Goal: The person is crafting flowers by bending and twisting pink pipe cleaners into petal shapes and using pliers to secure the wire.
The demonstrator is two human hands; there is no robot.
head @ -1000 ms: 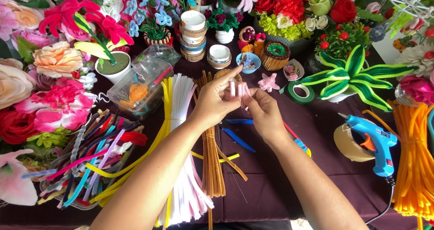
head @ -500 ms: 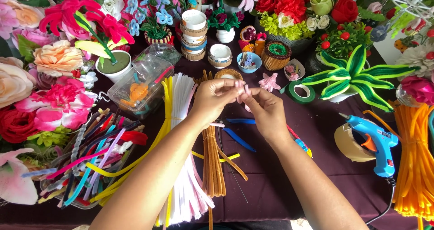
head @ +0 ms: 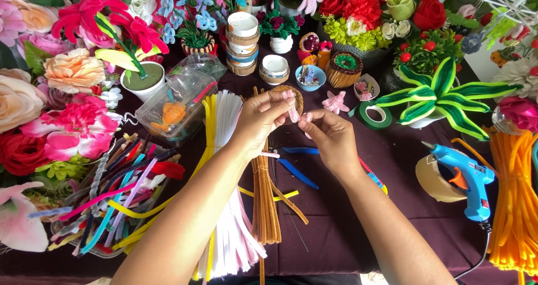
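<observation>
Nearest, both forearms enter from the bottom edge over a dark maroon table (head: 347, 229). Bundle of white pipe cleaners (head: 235, 206) lies under the left forearm, with a brown pipe cleaner bundle (head: 264, 201) just right of it and yellow stems alongside. Left of those, a clear tray of mixed-colour pipe cleaners (head: 106, 201). Right side: blue glue gun (head: 468, 178) beside a roll of tan tape (head: 437, 179), orange pipe cleaner bundle (head: 513, 201) at the edge.

Mid-field: left hand (head: 260, 119) and right hand (head: 330, 136) meet above the table. Left fingers (head: 280, 101) are pinched closed on a small pale pink pipe cleaner piece (head: 292, 110), held upright. Right fingers (head: 307, 118) are curled, tips touching the lower end of the same piece; whether they grip it or only touch, cannot tell.

Beyond: pink pipe cleaner flower (head: 336, 101), green tape roll (head: 374, 116), striped green pipe cleaner plant (head: 443, 94), stacked small pots (head: 242, 35), then rows of artificial flowers at the far edge.
</observation>
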